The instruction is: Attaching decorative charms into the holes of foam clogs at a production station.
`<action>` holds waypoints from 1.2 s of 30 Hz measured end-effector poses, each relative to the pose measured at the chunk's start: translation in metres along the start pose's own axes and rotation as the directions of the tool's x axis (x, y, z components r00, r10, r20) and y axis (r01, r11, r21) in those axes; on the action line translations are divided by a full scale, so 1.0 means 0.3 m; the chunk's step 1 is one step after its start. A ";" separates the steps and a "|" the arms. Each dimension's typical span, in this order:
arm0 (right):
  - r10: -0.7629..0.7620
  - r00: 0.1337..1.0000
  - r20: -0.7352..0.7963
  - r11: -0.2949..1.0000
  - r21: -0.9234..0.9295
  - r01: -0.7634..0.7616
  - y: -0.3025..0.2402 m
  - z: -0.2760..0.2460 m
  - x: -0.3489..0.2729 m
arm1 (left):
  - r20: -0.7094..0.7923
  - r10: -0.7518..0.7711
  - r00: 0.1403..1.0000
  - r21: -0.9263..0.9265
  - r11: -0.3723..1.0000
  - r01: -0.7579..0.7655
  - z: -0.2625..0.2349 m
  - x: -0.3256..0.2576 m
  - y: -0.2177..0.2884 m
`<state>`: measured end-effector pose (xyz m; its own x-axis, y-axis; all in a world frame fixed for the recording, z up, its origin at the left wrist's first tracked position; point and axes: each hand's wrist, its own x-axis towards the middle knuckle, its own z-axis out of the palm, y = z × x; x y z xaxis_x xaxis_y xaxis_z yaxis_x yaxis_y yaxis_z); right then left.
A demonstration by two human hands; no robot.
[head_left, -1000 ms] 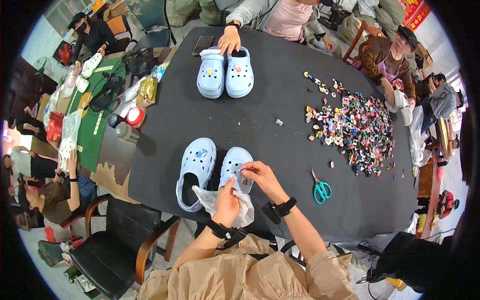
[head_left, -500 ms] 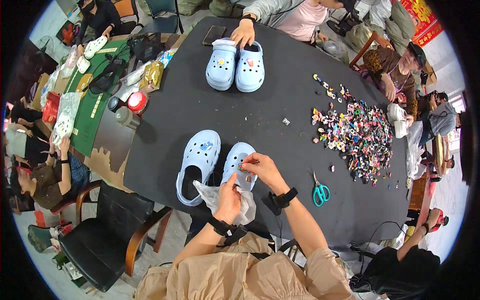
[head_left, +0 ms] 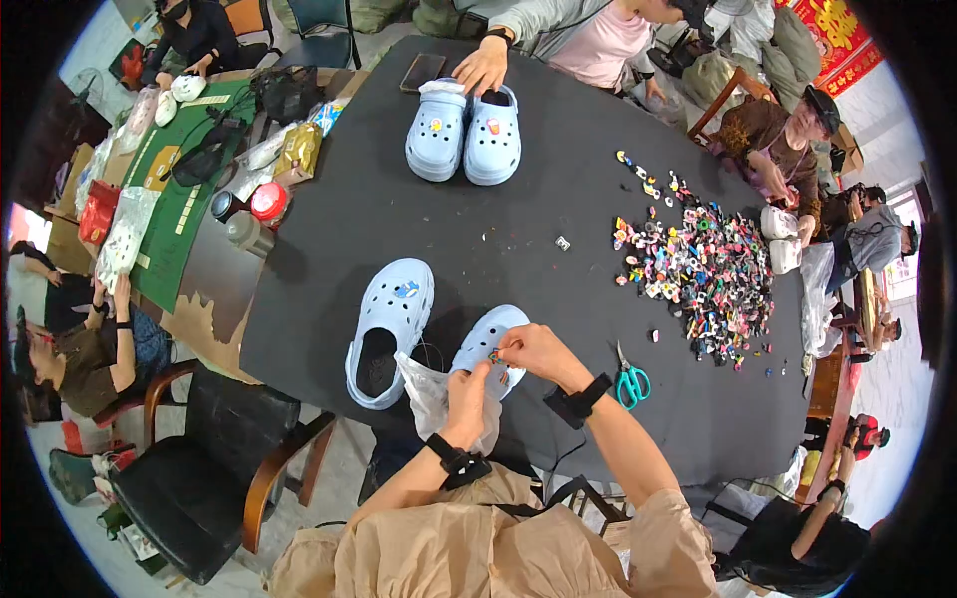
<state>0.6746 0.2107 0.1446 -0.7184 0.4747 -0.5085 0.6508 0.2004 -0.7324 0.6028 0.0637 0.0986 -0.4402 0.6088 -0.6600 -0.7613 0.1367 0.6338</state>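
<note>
At charm-strewn black table (head_left: 578, 309) in crowded room (head_left: 337, 488), clasping blue clog (head_left: 487, 332) in left hand (head_left: 466, 404), pinching small charm (head_left: 494, 356) in right hand (head_left: 538, 354)

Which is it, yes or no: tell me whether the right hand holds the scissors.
No, the scissors lie on the black table, apart from the right hand, which is at a blue clog.

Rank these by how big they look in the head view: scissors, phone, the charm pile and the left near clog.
1. Charm pile
2. Left near clog
3. Scissors and phone, unranked: the scissors look longer, but the phone lies farther off.
</note>
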 end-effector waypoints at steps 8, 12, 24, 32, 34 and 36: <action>-0.108 0.994 -0.015 0.960 -0.260 0.100 0.009 -0.015 0.026 | -0.049 0.157 0.986 0.007 0.988 -0.157 0.067 -0.009 0.004; -0.208 0.978 -0.023 0.872 -0.457 0.175 -0.020 -0.040 0.046 | -0.077 0.176 0.981 0.151 0.975 -0.163 0.050 -0.002 -0.002; -0.145 0.975 0.166 0.909 -0.367 0.198 0.019 -0.006 0.143 | -0.030 0.194 0.981 0.179 0.966 -0.186 0.016 0.029 -0.030; -0.446 0.892 0.071 0.893 -0.028 0.449 0.126 -0.074 0.093 | -0.063 0.136 0.989 0.158 0.980 -0.125 0.013 -0.001 -0.014; -0.390 0.919 -0.064 0.920 0.017 0.392 0.145 -0.135 0.085 | -0.114 0.155 0.981 0.105 0.984 -0.143 0.017 0.002 -0.009; -0.038 0.878 -0.478 0.972 0.184 0.143 0.248 -0.218 0.096 | -0.076 0.122 0.990 0.094 0.989 -0.115 0.035 -0.004 0.005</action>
<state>0.7184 0.2951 0.1051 -0.5380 0.8184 -0.2021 0.4852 0.1046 -0.8681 0.6071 0.0714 0.1045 -0.5648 0.5594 -0.6067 -0.6578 0.1388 0.7403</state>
